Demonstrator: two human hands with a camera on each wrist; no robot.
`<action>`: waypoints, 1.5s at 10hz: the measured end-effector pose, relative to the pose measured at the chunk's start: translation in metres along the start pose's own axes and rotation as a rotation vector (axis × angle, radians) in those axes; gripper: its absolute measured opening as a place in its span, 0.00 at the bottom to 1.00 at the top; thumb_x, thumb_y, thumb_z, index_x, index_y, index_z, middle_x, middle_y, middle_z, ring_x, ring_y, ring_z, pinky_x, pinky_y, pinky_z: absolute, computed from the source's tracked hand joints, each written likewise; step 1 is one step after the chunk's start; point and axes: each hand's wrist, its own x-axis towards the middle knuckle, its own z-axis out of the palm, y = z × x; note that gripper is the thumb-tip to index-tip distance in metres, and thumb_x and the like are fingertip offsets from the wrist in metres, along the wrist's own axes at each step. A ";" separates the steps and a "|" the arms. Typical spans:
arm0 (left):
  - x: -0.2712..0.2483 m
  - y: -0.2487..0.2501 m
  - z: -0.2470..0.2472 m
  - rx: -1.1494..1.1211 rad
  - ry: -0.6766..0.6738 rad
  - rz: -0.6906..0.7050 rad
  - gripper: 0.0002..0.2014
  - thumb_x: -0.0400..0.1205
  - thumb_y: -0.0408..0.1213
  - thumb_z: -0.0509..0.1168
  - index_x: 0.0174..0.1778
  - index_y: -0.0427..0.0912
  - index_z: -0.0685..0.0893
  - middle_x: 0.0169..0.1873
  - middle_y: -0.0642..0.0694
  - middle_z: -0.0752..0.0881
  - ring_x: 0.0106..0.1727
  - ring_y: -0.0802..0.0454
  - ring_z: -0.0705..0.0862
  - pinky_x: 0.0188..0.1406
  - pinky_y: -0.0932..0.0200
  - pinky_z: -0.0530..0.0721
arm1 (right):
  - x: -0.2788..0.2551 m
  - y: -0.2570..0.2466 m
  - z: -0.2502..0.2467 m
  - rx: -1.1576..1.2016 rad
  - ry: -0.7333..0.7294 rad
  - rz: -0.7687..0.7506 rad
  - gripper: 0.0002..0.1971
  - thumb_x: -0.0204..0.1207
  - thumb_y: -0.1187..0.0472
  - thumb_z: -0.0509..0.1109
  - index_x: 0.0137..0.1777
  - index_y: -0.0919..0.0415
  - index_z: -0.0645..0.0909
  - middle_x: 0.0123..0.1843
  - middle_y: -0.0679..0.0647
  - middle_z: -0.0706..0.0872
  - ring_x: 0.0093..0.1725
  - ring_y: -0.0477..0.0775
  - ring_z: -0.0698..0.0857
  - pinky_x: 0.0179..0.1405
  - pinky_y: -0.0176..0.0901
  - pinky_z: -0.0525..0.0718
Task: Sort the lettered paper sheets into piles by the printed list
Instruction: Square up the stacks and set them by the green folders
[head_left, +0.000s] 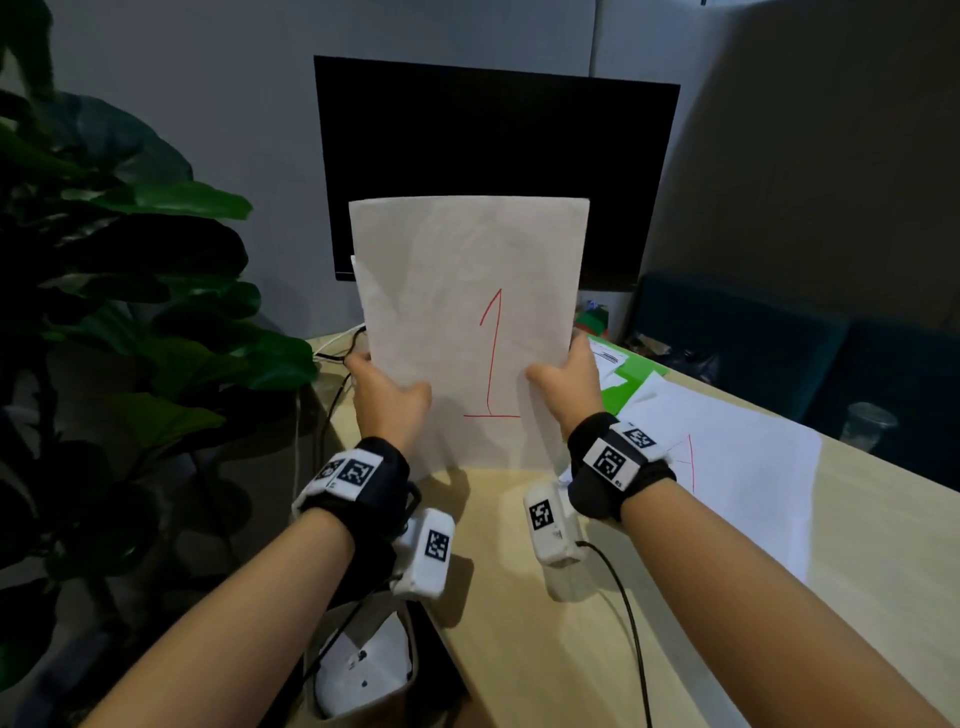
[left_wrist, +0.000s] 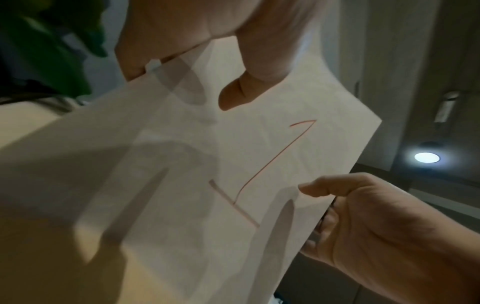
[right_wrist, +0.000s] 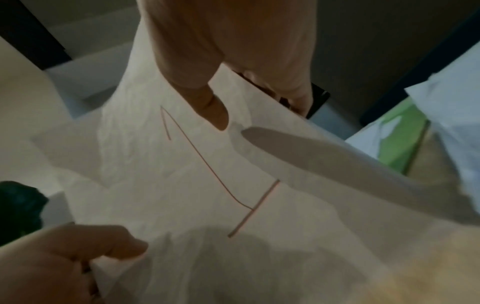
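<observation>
I hold a white sheet (head_left: 467, 270) upright above the table, a red "1" drawn on its face. A second sheet's edge peeks out behind its left side. My left hand (head_left: 387, 395) pinches the lower left edge, thumb in front, fingers behind. My right hand (head_left: 566, 382) pinches the lower right edge the same way. The left wrist view shows the sheet (left_wrist: 182, 185) with my left thumb (left_wrist: 241, 92) on it. The right wrist view shows the sheet (right_wrist: 182, 185) under my right thumb (right_wrist: 210, 109).
More white sheets (head_left: 727, 467) lie on the wooden table (head_left: 545, 649) to the right, one with a red mark. A green folder (head_left: 628, 379) lies beyond them. A black monitor (head_left: 493, 145) stands behind, a leafy plant (head_left: 130, 286) at left, and a cable (head_left: 628, 623) crosses the table.
</observation>
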 end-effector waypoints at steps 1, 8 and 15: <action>-0.001 -0.020 0.002 0.094 -0.089 -0.120 0.31 0.78 0.27 0.67 0.75 0.34 0.61 0.65 0.38 0.80 0.63 0.41 0.80 0.58 0.55 0.77 | -0.001 0.019 0.001 -0.039 0.020 0.172 0.25 0.69 0.74 0.68 0.66 0.64 0.70 0.58 0.61 0.83 0.57 0.62 0.83 0.57 0.53 0.83; -0.101 0.045 0.190 0.706 -1.072 0.094 0.29 0.81 0.43 0.69 0.74 0.32 0.71 0.70 0.37 0.77 0.68 0.40 0.78 0.58 0.56 0.77 | -0.082 0.013 -0.297 -0.836 0.471 0.683 0.25 0.72 0.57 0.69 0.69 0.63 0.73 0.71 0.66 0.74 0.67 0.67 0.78 0.61 0.55 0.81; -0.071 0.024 0.193 0.922 -1.088 -0.062 0.28 0.79 0.42 0.72 0.74 0.36 0.75 0.71 0.38 0.77 0.62 0.41 0.79 0.58 0.53 0.76 | -0.075 0.007 -0.328 -1.154 0.776 0.772 0.29 0.74 0.63 0.67 0.74 0.69 0.64 0.73 0.68 0.68 0.73 0.68 0.67 0.71 0.62 0.66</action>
